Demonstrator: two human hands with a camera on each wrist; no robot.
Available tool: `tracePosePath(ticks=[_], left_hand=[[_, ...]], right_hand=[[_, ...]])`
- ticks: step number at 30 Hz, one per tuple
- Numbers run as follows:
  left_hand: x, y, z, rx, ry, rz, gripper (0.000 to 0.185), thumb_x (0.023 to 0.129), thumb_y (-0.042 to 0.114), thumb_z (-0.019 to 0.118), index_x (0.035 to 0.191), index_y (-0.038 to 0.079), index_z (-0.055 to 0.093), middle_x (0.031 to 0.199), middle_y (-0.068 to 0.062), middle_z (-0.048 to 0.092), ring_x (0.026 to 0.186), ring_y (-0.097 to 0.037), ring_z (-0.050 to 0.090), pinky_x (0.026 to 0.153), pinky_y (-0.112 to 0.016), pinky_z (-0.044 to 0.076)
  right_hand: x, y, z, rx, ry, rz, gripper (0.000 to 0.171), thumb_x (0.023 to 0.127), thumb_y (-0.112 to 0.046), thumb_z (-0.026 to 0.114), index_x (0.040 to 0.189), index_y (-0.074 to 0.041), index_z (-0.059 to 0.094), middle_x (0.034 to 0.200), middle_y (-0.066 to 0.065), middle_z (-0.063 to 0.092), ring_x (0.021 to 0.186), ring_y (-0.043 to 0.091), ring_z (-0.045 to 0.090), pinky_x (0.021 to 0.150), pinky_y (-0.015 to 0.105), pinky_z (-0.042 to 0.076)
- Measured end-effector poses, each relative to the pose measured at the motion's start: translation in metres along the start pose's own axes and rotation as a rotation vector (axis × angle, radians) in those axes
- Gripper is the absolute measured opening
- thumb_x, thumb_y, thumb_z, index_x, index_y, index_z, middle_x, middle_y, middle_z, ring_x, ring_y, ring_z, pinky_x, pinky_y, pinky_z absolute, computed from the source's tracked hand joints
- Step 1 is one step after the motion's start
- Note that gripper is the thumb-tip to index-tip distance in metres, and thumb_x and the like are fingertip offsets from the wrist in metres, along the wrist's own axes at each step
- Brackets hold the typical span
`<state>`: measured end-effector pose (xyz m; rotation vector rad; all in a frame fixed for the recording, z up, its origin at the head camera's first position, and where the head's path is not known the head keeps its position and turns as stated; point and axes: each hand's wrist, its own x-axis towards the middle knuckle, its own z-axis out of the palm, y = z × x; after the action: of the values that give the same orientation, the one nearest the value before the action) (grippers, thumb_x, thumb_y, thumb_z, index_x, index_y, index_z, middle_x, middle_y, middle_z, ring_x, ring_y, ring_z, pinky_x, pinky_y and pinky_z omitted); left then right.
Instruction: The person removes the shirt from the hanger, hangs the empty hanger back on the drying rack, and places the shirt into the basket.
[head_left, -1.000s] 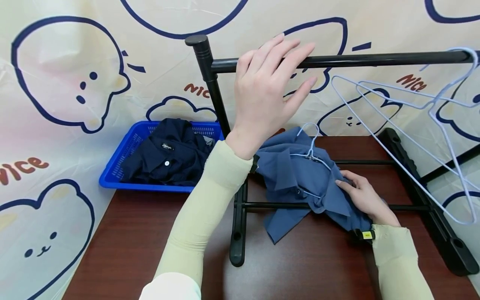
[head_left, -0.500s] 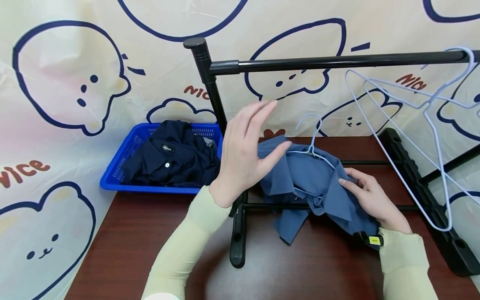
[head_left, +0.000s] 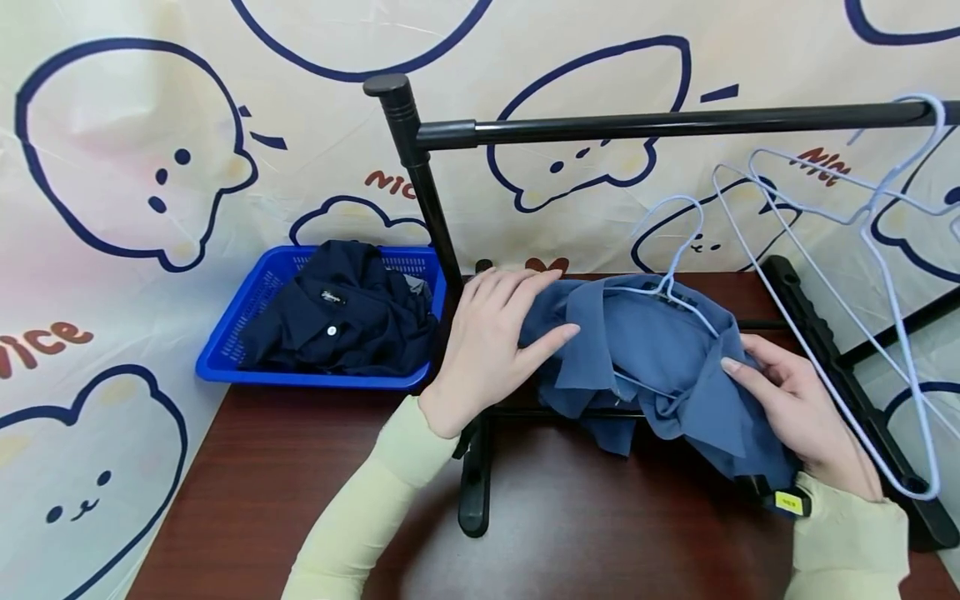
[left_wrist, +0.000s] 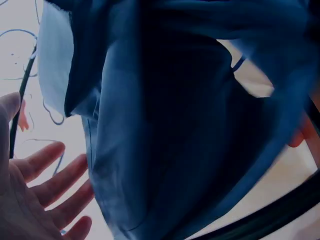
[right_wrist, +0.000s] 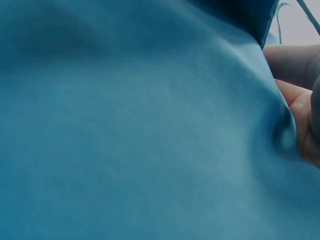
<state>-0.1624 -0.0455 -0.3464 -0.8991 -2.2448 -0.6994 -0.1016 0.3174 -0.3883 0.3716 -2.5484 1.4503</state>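
Observation:
A blue-grey collared shirt [head_left: 660, 350] hangs over a light blue wire hanger [head_left: 670, 287], whose hook sticks up free below the rack's bar. My right hand [head_left: 806, 408] pinches the shirt's right side between thumb and fingers; in the right wrist view the shirt cloth [right_wrist: 150, 130] fills most of the picture. My left hand [head_left: 487, 346] is beside the shirt's left shoulder, fingers spread and holding nothing. The left wrist view shows those fingers [left_wrist: 55, 185] next to the cloth; whether they touch it I cannot tell.
A black clothes rack with a horizontal bar [head_left: 637, 127] stands on the brown table [head_left: 600, 517]. Light blue hangers [head_left: 873, 204] hang at its right end, close to my right arm. Behind the rack's left post stands a blue basket [head_left: 307, 381] with a dark navy garment [head_left: 345, 317].
My left hand has come down from the bar to the shirt's left side. The right hand has moved right, carrying the shirt and its hanger with it; the hanging hangers swung slightly.

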Motion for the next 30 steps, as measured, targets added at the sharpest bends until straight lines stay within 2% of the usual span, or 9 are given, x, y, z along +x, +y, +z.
tracePosePath(ticks=[3,5,9,13,21,30], left_hand=[[-0.001,0.006,-0.002,0.005,0.002,0.013,0.062,0.095,0.053,0.066,0.142,0.014,0.059,0.131,-0.006,0.063,0.124,-0.023,0.053,0.116,-0.041,0.026],[-0.001,0.01,-0.005,0.017,0.005,0.018,0.06,0.095,0.053,0.066,0.141,0.015,0.061,0.128,-0.005,0.064,0.12,-0.022,0.054,0.112,-0.041,0.03],[-0.004,0.017,-0.014,0.046,0.033,0.012,0.053,0.094,0.054,0.067,0.133,0.018,0.068,0.113,-0.002,0.066,0.102,-0.019,0.056,0.094,-0.04,0.038],[-0.006,0.022,-0.026,0.061,0.083,-0.015,0.05,0.091,0.055,0.069,0.126,0.02,0.072,0.101,0.0,0.066,0.089,-0.018,0.052,0.081,-0.04,0.037],[-0.015,0.021,-0.064,0.074,0.199,-0.064,0.047,0.088,0.054,0.074,0.119,0.019,0.077,0.086,-0.002,0.062,0.077,-0.022,0.049,0.073,-0.043,0.032],[-0.02,0.026,-0.112,0.124,0.375,-0.083,0.048,0.09,0.056,0.071,0.111,0.014,0.08,0.087,-0.008,0.069,0.071,-0.028,0.052,0.071,-0.049,0.028]], right_hand=[[-0.006,-0.007,-0.006,-0.02,0.009,0.005,0.028,0.103,0.001,0.056,0.13,0.0,0.063,0.108,-0.008,0.07,0.085,0.011,0.063,0.075,0.016,0.047],[-0.009,-0.012,-0.009,-0.019,0.006,-0.002,0.027,0.102,0.003,0.055,0.129,0.0,0.063,0.104,-0.006,0.07,0.082,0.012,0.063,0.072,0.018,0.047],[-0.01,-0.021,-0.01,0.034,-0.019,-0.041,0.028,0.101,0.008,0.054,0.127,0.002,0.063,0.1,-0.002,0.07,0.078,0.014,0.062,0.068,0.021,0.047],[-0.006,-0.028,-0.003,0.107,-0.029,-0.106,0.03,0.097,0.015,0.054,0.124,0.005,0.065,0.099,0.0,0.07,0.078,0.014,0.061,0.067,0.021,0.046],[0.015,-0.047,0.02,0.298,-0.083,-0.251,0.035,0.093,0.022,0.053,0.123,0.009,0.065,0.104,0.005,0.071,0.083,0.015,0.063,0.074,0.019,0.049],[0.032,-0.084,0.048,0.291,-0.149,-0.316,0.031,0.096,0.016,0.053,0.123,0.007,0.065,0.104,0.007,0.068,0.089,0.019,0.059,0.079,0.023,0.047]])
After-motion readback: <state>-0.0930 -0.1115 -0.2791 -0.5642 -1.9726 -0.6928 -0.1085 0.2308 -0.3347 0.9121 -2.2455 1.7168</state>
